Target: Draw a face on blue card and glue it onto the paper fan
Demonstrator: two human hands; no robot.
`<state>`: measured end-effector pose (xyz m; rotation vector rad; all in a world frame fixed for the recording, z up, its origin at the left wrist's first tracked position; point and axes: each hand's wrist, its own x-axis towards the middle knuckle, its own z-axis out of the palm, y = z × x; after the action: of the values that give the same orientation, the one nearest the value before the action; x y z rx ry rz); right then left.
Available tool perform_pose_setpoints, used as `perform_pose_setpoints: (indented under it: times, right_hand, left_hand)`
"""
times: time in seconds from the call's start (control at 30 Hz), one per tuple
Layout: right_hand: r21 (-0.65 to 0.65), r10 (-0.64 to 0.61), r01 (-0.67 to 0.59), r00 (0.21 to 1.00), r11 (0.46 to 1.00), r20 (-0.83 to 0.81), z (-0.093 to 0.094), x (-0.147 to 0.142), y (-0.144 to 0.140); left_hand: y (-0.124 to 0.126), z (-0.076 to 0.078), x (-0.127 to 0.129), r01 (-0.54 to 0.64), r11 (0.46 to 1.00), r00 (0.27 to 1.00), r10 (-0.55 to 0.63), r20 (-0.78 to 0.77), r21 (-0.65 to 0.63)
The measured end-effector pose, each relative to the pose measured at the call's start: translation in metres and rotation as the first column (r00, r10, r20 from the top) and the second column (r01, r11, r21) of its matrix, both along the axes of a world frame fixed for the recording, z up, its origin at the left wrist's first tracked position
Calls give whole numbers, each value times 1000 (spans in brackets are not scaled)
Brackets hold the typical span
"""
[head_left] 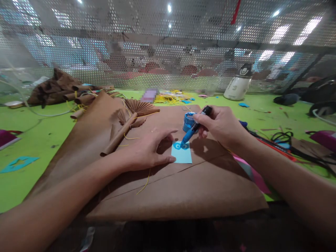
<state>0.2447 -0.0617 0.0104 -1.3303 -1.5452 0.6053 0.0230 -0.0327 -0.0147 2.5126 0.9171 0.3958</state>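
My right hand (219, 125) grips a blue marker pen (194, 126) with a black end, its tip touching a small light-blue paper card (182, 156). A darker blue mark shows on the card's upper part. My left hand (148, 146) lies flat beside the card, fingertips pressing its left edge and top. Both rest on a large sheet of brown kraft paper (162, 189). A small blue pot (188, 121) stands just behind the pen.
A brown paper fan on a rolled paper stick (131, 120) lies left of my hands. Rolled brown paper (65, 92), yellow strips (169, 98), a white jug (238, 85), cables (285, 140) and blue scraps (18, 163) lie on the green table (31, 140) before a perforated metal screen.
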Motion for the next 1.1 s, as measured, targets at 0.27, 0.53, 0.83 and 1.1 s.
perform_pose_setpoints:
  times: [0.27, 0.53, 0.83, 1.1]
  right_hand:
    - [-9, -21, 21, 1000, 1000, 3, 0, -1, 0]
    - [10, 8, -8, 998, 1000, -64, -2, 1, 1]
    - [11, -22, 24, 988, 1000, -153, 3, 15, 9]
    - [-29, 39, -40, 998, 999, -55, 2, 16, 10]
  left_hand:
    - [0, 2, 1, -7, 999, 999, 8, -44, 35]
    - [0, 1, 0, 5, 1000, 1000, -5, -22, 23]
    - [0, 3, 0, 16, 1000, 1000, -16, 8, -12]
    - [0, 4, 0, 17, 1000, 1000, -17, 6, -7]
